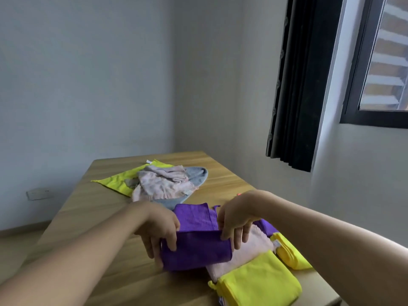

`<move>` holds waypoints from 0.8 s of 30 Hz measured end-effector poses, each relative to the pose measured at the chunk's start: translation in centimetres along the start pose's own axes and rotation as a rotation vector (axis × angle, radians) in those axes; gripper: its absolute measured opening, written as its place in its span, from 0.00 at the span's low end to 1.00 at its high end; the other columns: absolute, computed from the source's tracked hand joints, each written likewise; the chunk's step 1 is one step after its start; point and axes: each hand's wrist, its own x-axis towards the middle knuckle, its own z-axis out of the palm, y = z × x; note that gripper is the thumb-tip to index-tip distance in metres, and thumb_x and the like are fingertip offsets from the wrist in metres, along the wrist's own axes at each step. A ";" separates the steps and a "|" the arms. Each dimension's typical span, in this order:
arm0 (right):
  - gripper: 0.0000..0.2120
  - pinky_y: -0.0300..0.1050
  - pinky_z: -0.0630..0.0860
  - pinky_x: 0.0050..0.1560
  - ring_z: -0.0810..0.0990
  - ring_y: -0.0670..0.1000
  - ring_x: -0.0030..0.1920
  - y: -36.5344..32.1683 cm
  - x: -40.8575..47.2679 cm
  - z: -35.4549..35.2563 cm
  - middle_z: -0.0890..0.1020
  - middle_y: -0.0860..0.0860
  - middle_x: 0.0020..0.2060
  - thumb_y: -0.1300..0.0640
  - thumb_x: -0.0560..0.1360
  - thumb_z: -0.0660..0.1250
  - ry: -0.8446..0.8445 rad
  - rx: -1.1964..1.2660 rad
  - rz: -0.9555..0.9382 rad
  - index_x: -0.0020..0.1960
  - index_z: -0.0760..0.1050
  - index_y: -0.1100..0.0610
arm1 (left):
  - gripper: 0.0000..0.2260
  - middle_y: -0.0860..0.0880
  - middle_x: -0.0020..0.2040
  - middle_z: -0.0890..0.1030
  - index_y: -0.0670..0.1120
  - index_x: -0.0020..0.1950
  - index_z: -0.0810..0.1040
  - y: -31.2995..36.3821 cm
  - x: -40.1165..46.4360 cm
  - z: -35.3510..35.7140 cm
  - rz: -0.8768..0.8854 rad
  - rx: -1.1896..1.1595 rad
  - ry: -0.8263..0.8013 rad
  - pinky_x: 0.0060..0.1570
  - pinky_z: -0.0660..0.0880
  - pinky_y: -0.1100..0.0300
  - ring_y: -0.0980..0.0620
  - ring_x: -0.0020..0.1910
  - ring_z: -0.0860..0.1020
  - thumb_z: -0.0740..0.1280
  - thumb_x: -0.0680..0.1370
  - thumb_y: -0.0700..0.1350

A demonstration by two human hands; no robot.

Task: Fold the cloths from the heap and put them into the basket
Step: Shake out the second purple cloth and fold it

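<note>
A purple cloth [196, 237] lies partly folded on the wooden table [88, 221] in front of me. My left hand [162, 230] grips its folded near edge on the left side. My right hand [235, 219] pinches the same fold on the right. Farther back sits the heap: a pink cloth [163, 184] crumpled over a grey cloth [197, 174] and a flat yellow-green cloth [117, 180]. To the right lie folded cloths: a pink one [249, 250], a yellow one [260, 283], another yellow one [289, 255] and a purple edge [268, 226]. No basket is in view.
The table stands in a room corner, with pale walls behind and to the right. A dark curtain [298, 85] hangs beside a window [379, 62] at the upper right. A wall socket [37, 193] sits low on the left wall.
</note>
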 end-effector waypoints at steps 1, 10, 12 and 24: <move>0.03 0.47 0.76 0.54 0.81 0.50 0.42 0.0 0.1 0.0 0.82 0.62 0.54 0.61 0.81 0.60 0.003 -0.003 -0.009 0.51 0.73 0.59 | 0.09 0.43 0.46 0.82 0.44 0.57 0.70 -0.3 0.3 0.2 -0.011 0.000 -0.011 0.47 0.79 0.54 0.46 0.41 0.84 0.62 0.78 0.36; 0.10 0.44 0.79 0.43 0.80 0.49 0.36 0.6 3.1 -2.5 0.81 0.53 0.38 0.59 0.80 0.60 0.345 0.055 -0.064 0.57 0.74 0.64 | 0.04 0.46 0.41 0.82 0.48 0.49 0.72 -1.9 4.1 -2.4 0.110 -0.017 0.462 0.33 0.75 0.61 0.52 0.30 0.81 0.61 0.77 0.41; 0.11 0.46 0.80 0.45 0.80 0.51 0.39 0.7 4.6 -3.2 0.82 0.55 0.40 0.58 0.79 0.62 0.444 0.085 -0.083 0.57 0.75 0.62 | 0.05 0.46 0.39 0.80 0.47 0.46 0.73 -2.4 5.5 -3.3 0.105 -0.032 0.543 0.31 0.73 0.61 0.51 0.30 0.79 0.59 0.77 0.40; 0.11 0.40 0.72 0.29 0.75 0.52 0.29 2.0 14.7 -5.1 0.79 0.57 0.38 0.58 0.73 0.66 0.634 0.189 -0.013 0.51 0.78 0.64 | 0.13 0.50 0.62 0.73 0.50 0.57 0.74 -4.6 16.7 -5.9 0.049 0.286 0.963 0.59 0.66 0.53 0.46 0.62 0.67 0.57 0.76 0.43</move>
